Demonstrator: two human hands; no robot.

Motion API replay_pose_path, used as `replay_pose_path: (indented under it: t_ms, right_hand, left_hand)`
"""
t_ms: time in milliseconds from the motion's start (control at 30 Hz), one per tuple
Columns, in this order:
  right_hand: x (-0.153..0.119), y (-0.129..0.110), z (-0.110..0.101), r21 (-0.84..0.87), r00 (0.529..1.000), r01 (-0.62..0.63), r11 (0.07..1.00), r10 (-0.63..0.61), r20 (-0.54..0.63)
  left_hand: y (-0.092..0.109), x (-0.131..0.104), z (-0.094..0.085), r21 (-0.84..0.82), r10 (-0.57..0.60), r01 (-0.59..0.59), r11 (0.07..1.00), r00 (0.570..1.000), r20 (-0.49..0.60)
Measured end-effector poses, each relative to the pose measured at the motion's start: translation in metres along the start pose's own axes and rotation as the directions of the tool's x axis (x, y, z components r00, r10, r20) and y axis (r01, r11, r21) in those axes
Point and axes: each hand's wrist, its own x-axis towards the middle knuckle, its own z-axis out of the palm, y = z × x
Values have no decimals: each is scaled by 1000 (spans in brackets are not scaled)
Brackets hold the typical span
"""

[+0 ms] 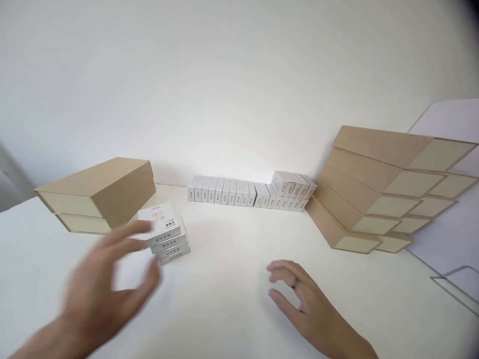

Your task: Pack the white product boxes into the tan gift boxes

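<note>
Fingers (129,229) of left hand (92,281) stand apart from thumb — stack of white boxes (170,238) lies ahead-right at their tips, contact unclear. Right hand (313,313) curves loosely, empty — farther off.

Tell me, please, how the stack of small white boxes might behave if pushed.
The stack of small white boxes would probably shift apart, since its layers sit unevenly. They look fairly stiff, given their crisp edges, and seem unlikely to roll on such flat faces.
</note>
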Motion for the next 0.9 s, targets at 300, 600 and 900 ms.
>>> replay_pose_path:
  t_ms: [300, 600, 900]
  right_hand:
    - [168, 21, 18, -128, 989, -12, 992, 30, 144]
    - [206, 48, 38, -79, 987, -161, 984, 161, -10]
    - [190, 51, 59, -64, 993, -110, 992, 107, -54]
  left_hand:
    - [32, 0, 155, 102, -164, 128, 986, 790, 591]
    - [-5, 28, 226, 205, -443, 402, 892, 865, 234]
    - [-44, 62, 269, 132, -603, 622, 772, 782, -158]
